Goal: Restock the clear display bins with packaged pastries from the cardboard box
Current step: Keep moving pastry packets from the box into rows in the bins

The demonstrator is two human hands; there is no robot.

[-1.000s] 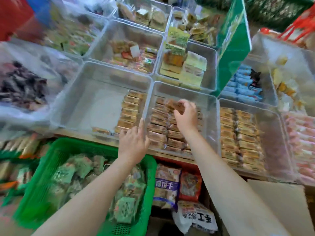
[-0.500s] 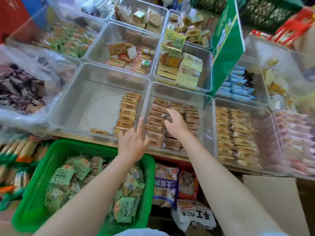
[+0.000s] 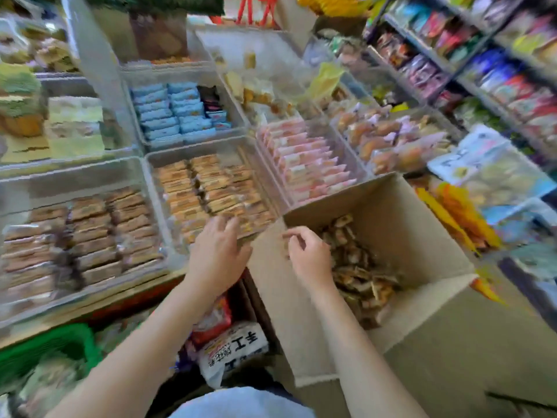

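Grip: both hands hold nothing; left hand [image 3: 217, 254] has its fingers spread and relaxed over the front edge of a clear bin, right hand [image 3: 310, 257] has its fingers loosely curled over the near edge of the cardboard box [image 3: 422, 230], apart from the packets.
Hard to make out: the whole view is smeared by motion; package print is unreadable, and whether the left fingertips touch the bin I cannot tell.
Near: white bag [image 3: 233, 346] and red packet [image 3: 212, 319] low between the forearms; green basket [image 3: 45, 346] at lower left, cut off by the frame.
Task's thing: pastries [image 3: 358, 267] lie heaped in the box bottom, just beyond and right of the right hand.
Middle: front bin [image 3: 211, 191] of tan packets under the left fingers; left bin [image 3: 81, 233] of brown packets on the desk [image 3: 99, 303].
Far: pink packets [image 3: 304, 164]; blue packets [image 3: 177, 111]; shelves [image 3: 482, 55] at right.
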